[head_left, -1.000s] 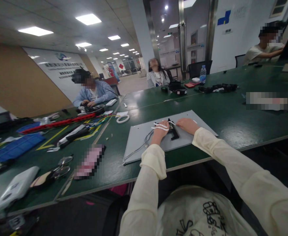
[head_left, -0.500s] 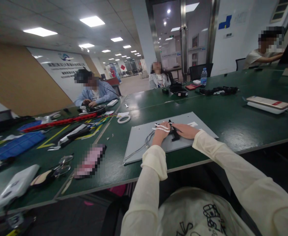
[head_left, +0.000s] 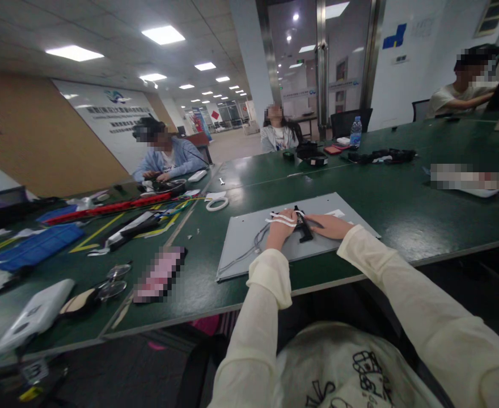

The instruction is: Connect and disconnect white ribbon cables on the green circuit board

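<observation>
**Both hands on the black part, grey panel under them**

My left hand (head_left: 280, 229) rests on the grey panel (head_left: 241, 238), fingers curled at the black part (head_left: 304, 226). White strips (head_left: 281, 220) lie across its knuckles. I cannot tell whether that grip pinches the part or only touches it; the fingertips are hidden behind the hand.

My right hand (head_left: 329, 225) lies flat, fingers stretched out together and pointing left, the tips touching the black part. Its grip is spread flat, pinching nothing.

The black part sits near the middle of the panel, between my 2 hands. Thin grey wires (head_left: 256, 245) run from under my left hand toward the panel's near left corner. The panel lies flat on the green tabletop (head_left: 402, 209), close to its near edge.

Just beyond the panel's far left corner lies a white tape ring (head_left: 217, 204). Further left, a red bar (head_left: 113, 208) and a blue tray (head_left: 37, 249) lie well apart from my hands. A water bottle (head_left: 355, 131) stands far across the tabletop. 3 other people sit at the far sides.
</observation>
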`<state>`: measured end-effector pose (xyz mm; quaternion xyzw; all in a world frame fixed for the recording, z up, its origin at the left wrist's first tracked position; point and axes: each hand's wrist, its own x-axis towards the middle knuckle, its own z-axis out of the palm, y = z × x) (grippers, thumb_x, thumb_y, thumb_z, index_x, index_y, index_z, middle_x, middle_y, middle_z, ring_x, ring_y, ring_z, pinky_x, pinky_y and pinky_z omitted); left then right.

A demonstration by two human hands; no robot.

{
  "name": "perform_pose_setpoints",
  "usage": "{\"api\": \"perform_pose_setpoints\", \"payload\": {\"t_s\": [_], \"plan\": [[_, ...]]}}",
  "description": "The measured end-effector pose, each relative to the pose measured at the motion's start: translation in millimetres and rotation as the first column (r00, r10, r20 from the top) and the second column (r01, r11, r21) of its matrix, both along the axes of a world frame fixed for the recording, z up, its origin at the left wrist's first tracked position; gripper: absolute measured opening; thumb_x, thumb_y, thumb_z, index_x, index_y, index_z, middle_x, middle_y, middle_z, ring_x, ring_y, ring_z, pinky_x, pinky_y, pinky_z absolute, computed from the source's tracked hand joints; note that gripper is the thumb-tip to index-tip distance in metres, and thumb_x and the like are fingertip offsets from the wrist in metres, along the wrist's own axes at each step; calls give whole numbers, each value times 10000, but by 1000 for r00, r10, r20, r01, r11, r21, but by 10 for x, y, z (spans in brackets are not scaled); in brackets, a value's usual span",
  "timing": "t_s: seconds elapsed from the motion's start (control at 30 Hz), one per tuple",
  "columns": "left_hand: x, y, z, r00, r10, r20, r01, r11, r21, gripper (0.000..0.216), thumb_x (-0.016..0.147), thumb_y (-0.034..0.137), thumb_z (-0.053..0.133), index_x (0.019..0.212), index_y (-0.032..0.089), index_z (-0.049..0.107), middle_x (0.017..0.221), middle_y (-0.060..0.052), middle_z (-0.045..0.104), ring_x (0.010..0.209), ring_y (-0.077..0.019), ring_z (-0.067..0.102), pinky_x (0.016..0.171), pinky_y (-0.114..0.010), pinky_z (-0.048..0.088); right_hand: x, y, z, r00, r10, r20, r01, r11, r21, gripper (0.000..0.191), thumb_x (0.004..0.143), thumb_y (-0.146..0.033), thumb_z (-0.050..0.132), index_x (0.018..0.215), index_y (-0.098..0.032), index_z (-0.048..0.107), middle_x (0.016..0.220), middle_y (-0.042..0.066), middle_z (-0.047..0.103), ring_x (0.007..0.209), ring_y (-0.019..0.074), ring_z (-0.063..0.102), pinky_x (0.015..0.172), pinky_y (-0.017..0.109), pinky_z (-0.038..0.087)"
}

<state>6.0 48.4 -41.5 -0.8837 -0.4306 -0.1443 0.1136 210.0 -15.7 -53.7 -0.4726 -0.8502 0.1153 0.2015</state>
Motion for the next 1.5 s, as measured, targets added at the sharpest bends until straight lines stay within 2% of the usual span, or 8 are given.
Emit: {"api": "perform_pose_setpoints", "payload": {"t_s": [0.3, 0.4, 0.5, 0.67, 0.83, 1.17, 1.33, 1.5], "plan": [[2, -88, 73, 998, -5, 59, 8, 998, -54, 373, 980, 219, 276, 1148, 106, 589, 1182, -172, 656, 1151, -218, 606, 1002, -365, 436, -8, -41, 111, 992, -118, -54, 119, 993, 9, 398, 922, -240, 482, 1303, -222, 596, 1255, 61, 650, 1159, 220, 602, 1011, 327, 428], [-4, -140, 92, 987, 13, 160, -15, 1000, 10, 387, 972, 237, 319, 1281, 93, 502, 1307, -195, 580, 1224, -238, 552, 1036, -393, 402, -41, -51, 149, 959, -176, -224, 189, 981, 40, 346, 924, -234, 476, 1224, -207, 646, 1164, 61, 694, 1076, 199, 641, 973, 311, 453], [12, -199, 139, 972, 11, 234, -29, 997, 75, 400, 945, 226, 386, 1319, 109, 467, 1327, -180, 559, 1228, -247, 534, 1046, -402, 387, -107, -60, 179, 861, -204, -465, 238, 971, 15, 303, 925, -260, 480, 1146, -185, 674, 1080, 67, 719, 976, 184, 670, 904, 305, 494], [85, -327, 228, 970, -56, 236, 21, 989, 149, 353, 918, 185, 414, 1253, 129, 511, 1246, -144, 586, 1177, -239, 535, 1035, -378, 385, -215, -66, 194, 733, -172, -658, 90, 984, -157, 353, 929, -390, 462, 1106, -157, 660, 930, 56, 724, 645, 121, 660, 648, 243, 518], [126, -406, 260, 982, -84, 171, 62, 990, 128, 327, 894, 162, 445, 1208, 134, 532, 1235, -141, 577, 1160, -241, 521, 1008, -379, 389, -277, -94, 199, 695, -173, -697, -33, 962, -272, 405, 903, -499, 482, 1102, -168, 605, 806, 42, 706, 543, 110, 618, 409, 181, 363], [108, -385, 221, 994, -67, 87, 60, 995, 82, 311, 890, 217, 479, 1182, 146, 556, 1237, -138, 572, 1175, -245, 512, 994, -371, 380, -363, -196, 260, 700, -62, -712, -264, 904, -338, 477, 819, -638, 556, 830, -162, 583, 712, 42, 684, 542, 112, 605, 410, 182, 329], [114, -382, 207, 998, -37, 55, 32, 995, 98, 294, 888, 252, 507, 1154, 141, 565, 1231, -144, 569, 1170, -253, 510, 987, -374, 382, -372, -237, 299, 716, -36, -697, -270, 907, -324, 440, 750, -580, 662, 823, -147, 637, 681, 30, 672, 547, 111, 589, 460, 201, 364], [110, -374, 211, 993, 1, 119, -13, 995, 100, 273, 896, 241, 508, 1134, 128, 579, 1217, -153, 576, 1145, -259, 519, 981, -390, 391, -298, -196, 339, 648, -107, -754, -217, 923, -317, 414, 710, -551, 686, 800, -150, 632, 686, 31, 664, 576, 116, 584, 510, 219, 398]]}}
